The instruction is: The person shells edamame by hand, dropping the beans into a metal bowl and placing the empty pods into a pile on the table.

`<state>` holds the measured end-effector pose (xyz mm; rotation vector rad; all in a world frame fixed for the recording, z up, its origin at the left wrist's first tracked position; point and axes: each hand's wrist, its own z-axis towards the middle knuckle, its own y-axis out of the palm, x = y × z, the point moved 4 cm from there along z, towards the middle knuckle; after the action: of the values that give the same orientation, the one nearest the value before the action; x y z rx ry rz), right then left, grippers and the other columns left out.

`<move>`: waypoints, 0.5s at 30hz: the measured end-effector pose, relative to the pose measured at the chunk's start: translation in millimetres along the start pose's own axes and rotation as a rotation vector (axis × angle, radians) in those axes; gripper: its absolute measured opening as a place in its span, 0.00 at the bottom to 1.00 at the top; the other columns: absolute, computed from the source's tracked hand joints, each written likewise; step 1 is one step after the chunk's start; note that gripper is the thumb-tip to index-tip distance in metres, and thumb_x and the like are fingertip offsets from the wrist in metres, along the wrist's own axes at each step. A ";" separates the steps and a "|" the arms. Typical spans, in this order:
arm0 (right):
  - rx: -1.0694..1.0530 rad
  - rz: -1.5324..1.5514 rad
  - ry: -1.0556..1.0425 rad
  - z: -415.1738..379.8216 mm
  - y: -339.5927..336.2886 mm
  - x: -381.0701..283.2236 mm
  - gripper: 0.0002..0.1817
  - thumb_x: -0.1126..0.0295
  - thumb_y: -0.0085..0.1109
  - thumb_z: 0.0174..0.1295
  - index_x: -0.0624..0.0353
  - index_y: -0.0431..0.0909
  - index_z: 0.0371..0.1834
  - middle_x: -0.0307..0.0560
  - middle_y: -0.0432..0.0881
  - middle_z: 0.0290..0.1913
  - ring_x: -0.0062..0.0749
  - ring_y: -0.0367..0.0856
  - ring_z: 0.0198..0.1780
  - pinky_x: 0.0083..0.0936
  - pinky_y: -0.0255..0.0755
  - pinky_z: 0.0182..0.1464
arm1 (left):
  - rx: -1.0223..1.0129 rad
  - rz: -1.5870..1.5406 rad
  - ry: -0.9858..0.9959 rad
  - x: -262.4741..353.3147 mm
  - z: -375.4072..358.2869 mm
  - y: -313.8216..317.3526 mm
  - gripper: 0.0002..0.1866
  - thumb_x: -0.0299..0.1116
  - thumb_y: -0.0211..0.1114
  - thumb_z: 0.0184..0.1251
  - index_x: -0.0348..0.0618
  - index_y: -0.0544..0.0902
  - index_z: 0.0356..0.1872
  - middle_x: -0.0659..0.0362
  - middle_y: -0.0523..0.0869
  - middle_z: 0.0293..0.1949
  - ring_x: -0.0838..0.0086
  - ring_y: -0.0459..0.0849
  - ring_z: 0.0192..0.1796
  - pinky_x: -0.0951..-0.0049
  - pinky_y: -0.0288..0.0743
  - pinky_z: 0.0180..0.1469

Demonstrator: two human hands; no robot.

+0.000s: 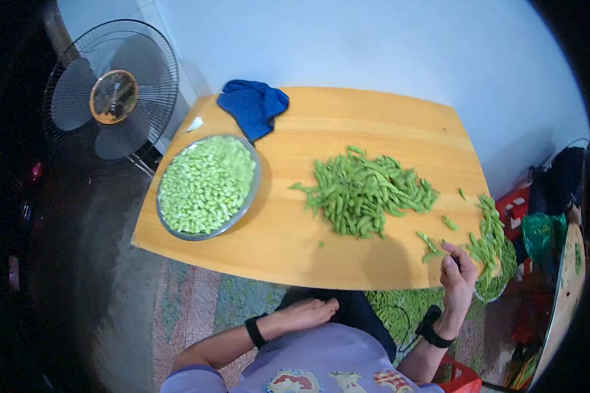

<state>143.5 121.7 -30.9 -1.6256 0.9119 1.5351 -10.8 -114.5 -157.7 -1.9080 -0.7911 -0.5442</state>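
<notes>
My left hand [311, 313] lies across my lap below the table's front edge, its fingers loosely stretched and nothing visible in them. My right hand [457, 272] is at the table's front right edge with its fingers curled. A small dark patch shows between the fingers; I cannot make out what it is. Just beyond that hand lie a few loose green bean pods [429, 243]. A small heap of pods [486, 239] is to its right, at the table edge. The main pile of pods [367, 190] sits right of the table's middle.
A metal bowl [258, 180] full of shelled green beans [206, 185] stands at the table's left, near a blue cloth [252, 108]. A fan [113, 95] stands beyond the left edge. Many pods or husks [400, 314] cover the floor under the wooden table [288, 252].
</notes>
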 end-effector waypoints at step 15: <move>-0.033 0.034 -0.057 -8.5 4.3 -3.1 0.11 0.71 0.54 0.60 0.65 0.74 0.43 0.27 0.64 0.19 0.08 0.55 0.16 0.09 0.45 0.17 | 1.389 -0.251 -0.181 -83.5 -211.8 -320.4 0.02 0.24 0.53 0.62 0.37 0.72 0.34 0.62 0.76 0.25 0.78 0.74 0.30 0.77 0.69 0.35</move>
<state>143.8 112.2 -27.5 -1.5881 0.8918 1.6193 -307.9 -225.2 74.6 -0.5698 -1.1072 0.1009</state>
